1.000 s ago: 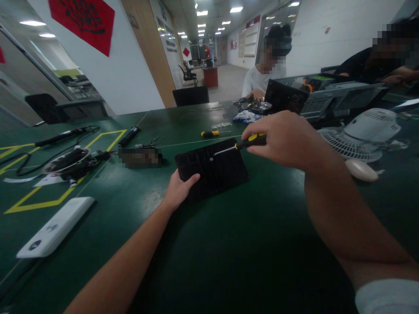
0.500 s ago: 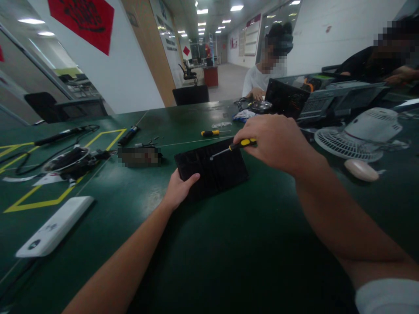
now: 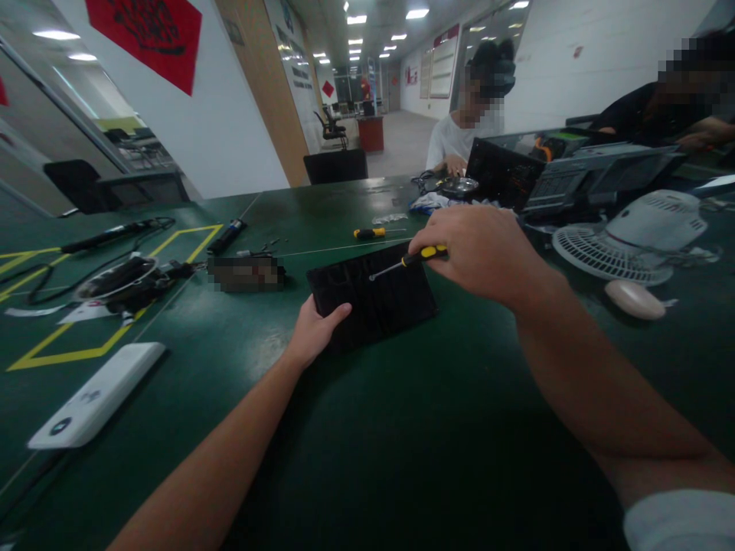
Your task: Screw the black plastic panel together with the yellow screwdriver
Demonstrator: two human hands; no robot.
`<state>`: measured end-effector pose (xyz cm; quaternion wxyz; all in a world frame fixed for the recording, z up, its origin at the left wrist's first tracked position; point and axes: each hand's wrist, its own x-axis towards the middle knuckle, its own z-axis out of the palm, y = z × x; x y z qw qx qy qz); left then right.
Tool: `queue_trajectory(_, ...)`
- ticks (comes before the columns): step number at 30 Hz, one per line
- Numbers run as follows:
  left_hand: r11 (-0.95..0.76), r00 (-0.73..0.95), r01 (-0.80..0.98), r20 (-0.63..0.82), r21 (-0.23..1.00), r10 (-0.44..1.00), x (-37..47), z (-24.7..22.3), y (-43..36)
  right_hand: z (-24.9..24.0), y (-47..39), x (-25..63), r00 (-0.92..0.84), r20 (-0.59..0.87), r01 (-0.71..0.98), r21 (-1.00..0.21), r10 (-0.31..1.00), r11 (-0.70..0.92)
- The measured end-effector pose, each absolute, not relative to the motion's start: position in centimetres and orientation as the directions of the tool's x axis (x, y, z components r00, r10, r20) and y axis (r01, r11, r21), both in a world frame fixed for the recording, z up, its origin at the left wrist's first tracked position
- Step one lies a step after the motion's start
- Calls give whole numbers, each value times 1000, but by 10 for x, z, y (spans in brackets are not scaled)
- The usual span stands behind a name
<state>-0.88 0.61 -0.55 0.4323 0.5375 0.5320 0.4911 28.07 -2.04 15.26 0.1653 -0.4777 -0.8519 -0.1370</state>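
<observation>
A flat black rectangular case-like panel (image 3: pixel 396 306) lies tilted over the green table. My left hand (image 3: pixel 315 330) grips its left edge, thumb on top and the other fingers hidden beneath. In my right hand (image 3: pixel 474 249) is a yellow-and-black screwdriver (image 3: pixel 416 258), its handle wrapped by the fingers. The metal shaft points down and left, and its tip meets a small shiny round piece, perhaps a screw head, on the panel. A second yellow-and-black screwdriver (image 3: pixel 370 233) rests on the table just beyond the panel.
Left of the panel are a blurred-out dark box (image 3: pixel 246 273), tangled cables (image 3: pixel 123 283) and a white power strip (image 3: pixel 97 396). On the right stand a white fan (image 3: pixel 632 233), a pale computer mouse (image 3: pixel 635 298) and an opened computer case (image 3: pixel 597 172). Two people sit across the table (image 3: pixel 367 444).
The screwdriver's handle has dipped and shifted slightly left with my right hand, its tip staying at the same spot. My left hand and the panel are practically still.
</observation>
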Motion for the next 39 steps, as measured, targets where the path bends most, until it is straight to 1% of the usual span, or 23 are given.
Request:
queue_trajectory(9,-62,-56,148,71,987,996,-8,-5,5,155,-24,278,-466,398,876,81,790,476)
queue_trajectory(16,-51,-69,150,62,987,996,-7,-2,6,153,-28,275,-422,339,904,82,841,420)
queue_trajectory(20,-49,-65,146,59,988,996,-6,-2,5,151,-27,275,-440,294,895,64,848,442)
queue_trajectory(23,-45,-66,145,55,988,996,-7,-3,5,157,-29,279,-451,337,883,33,826,468)
queue_trajectory(26,-37,-66,145,47,989,997,-7,-3,6,163,-30,284,-444,391,882,32,806,470)
queue_trajectory(39,-43,-53,145,51,989,997,-8,-4,6,158,-31,276,-484,414,864,86,771,496)
